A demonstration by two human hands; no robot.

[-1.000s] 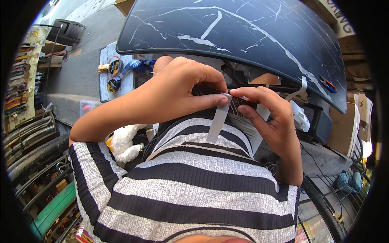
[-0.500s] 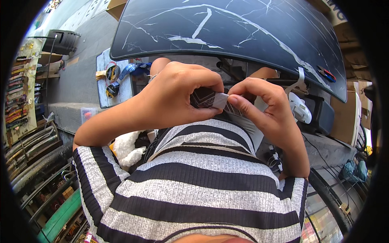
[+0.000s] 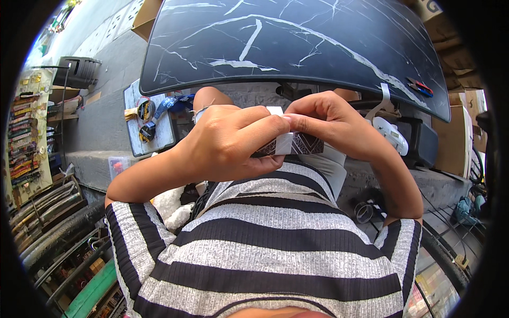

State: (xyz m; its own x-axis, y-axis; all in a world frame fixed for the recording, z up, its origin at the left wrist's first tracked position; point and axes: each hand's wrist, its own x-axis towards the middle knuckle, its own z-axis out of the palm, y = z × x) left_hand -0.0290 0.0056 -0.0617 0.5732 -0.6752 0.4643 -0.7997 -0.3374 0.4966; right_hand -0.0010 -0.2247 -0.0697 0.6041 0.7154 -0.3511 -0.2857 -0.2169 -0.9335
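Close in front of my striped shirt, a dark brown object with pale line patterns (image 3: pixel 310 144), like a small box or a stack of cards, is gripped in my left hand (image 3: pixel 225 135). Around its middle runs a white paper or tape strip (image 3: pixel 284 143). My left thumb presses from below and the fingers lie over the top. The thumb and forefinger of my right hand (image 3: pixel 339 124) pinch together at the strip, touching my left fingertips. My hands cover much of the object, so its full shape is hidden.
Ahead stands a black marble-patterned table (image 3: pixel 297 42) with a red and blue hand tool (image 3: pixel 420 87) on it and a white strip (image 3: pixel 385 95) hanging off its edge. A low stand (image 3: pixel 169 127) at left carries tape rolls (image 3: pixel 146 109). Right of my knees is a white device (image 3: pixel 389 135).
The white strip, earlier a short end between my fingers, now lies across the patterned object. My right hand has come in against my left, and more of the object shows.
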